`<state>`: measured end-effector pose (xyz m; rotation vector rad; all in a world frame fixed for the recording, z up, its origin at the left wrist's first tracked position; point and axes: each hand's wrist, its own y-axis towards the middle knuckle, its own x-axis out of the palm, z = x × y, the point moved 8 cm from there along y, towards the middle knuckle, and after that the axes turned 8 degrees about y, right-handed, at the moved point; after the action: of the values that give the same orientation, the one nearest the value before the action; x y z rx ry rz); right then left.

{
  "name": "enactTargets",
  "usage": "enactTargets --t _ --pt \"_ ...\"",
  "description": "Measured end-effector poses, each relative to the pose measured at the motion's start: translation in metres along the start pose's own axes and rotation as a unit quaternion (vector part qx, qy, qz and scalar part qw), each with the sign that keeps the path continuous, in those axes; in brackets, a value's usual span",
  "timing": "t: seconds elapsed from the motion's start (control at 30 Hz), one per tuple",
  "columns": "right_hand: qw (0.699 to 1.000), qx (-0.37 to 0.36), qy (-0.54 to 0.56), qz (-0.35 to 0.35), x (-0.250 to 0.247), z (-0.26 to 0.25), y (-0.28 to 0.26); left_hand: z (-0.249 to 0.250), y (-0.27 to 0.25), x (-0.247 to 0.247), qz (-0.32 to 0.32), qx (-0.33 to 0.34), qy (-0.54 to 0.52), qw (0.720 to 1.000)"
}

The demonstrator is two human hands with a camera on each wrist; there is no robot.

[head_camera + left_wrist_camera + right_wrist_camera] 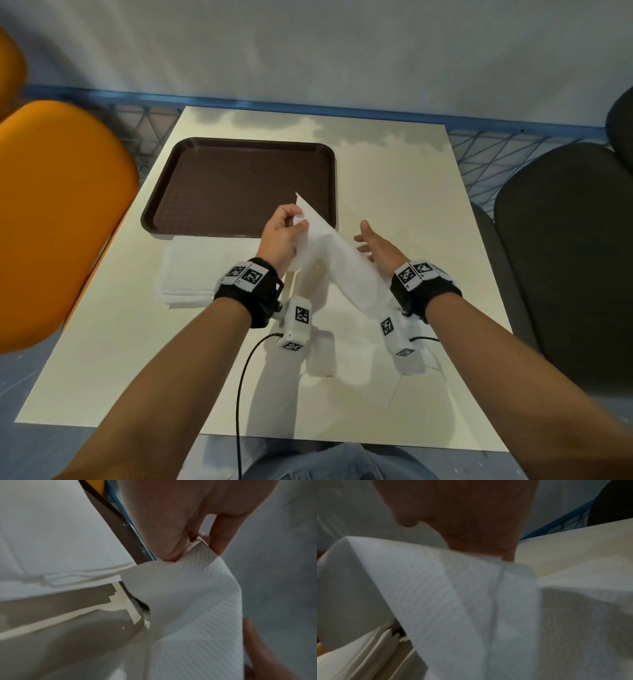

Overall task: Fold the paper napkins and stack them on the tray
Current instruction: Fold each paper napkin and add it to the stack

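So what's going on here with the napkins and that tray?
A person is handling one paper napkin in the air above the table. The left hand pinches it near an upper corner; the right hand is open beside its other edge. A pile of napkins lies on the table just in front of the brown tray, which holds no napkins yet.

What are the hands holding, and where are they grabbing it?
The left hand pinches a white paper napkin near its top corner, lifted above the table. The right hand is open beside the napkin's edge; whether it touches is unclear.
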<state>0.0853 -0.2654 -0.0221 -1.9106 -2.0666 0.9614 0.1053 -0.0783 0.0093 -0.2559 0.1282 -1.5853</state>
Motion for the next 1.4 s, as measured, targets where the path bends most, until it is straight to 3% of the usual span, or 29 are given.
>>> enactTargets --t 0.07,0.2,0.37,0.53,0.6,0.7,0.8,0.9,1.0,1.17,1.27,1.4 --pt "0.998 0.054 -0.004 0.025 -0.008 0.014 0.001 -0.001 0.002 -0.004 0.012 -0.003 -0.046 0.999" --pt "0.987 0.123 0.105 -0.004 -0.004 0.034 -0.002 -0.005 0.002 -0.005 0.025 -0.038 -0.137 0.989" --pt "0.974 -0.005 0.211 0.083 -0.029 0.013 -0.004 -0.014 -0.001 -0.001 0.027 -0.072 -0.114 0.99" --pt "0.947 -0.074 0.294 0.103 -0.046 0.003 -0.005 -0.024 -0.006 0.007 -0.05 -0.108 -0.053 0.991" --pt "0.942 -0.084 0.308 0.107 -0.049 0.0 -0.006 -0.023 -0.005 0.006 -0.061 -0.096 -0.023 0.993" --pt "0.938 -0.074 0.329 0.078 -0.046 -0.001 -0.009 -0.018 0.0 -0.003 -0.025 -0.068 0.009 0.997" --pt "0.957 -0.02 0.285 0.054 -0.037 0.004 -0.008 -0.019 0.003 -0.006 -0.004 -0.071 0.02 0.997" --pt "0.965 0.007 0.252 0.071 -0.037 0.014 0.002 -0.025 0.0 0.004 -0.038 -0.094 0.059 0.993" --pt "0.961 0.001 0.264 0.085 -0.038 0.008 -0.003 -0.028 -0.002 0.008 -0.055 -0.115 0.07 0.989" --pt "0.964 -0.036 0.258 0.057 -0.036 -0.001 -0.014 -0.02 0.003 -0.01 0.017 -0.088 0.075 0.993" --pt "0.963 -0.057 0.253 0.066 -0.039 0.001 -0.011 -0.016 0.001 -0.01 -0.002 -0.044 0.065 0.997" --pt "0.958 -0.076 0.267 0.072 -0.044 0.001 -0.01 -0.021 0.0 -0.009 -0.008 -0.06 0.078 0.995"
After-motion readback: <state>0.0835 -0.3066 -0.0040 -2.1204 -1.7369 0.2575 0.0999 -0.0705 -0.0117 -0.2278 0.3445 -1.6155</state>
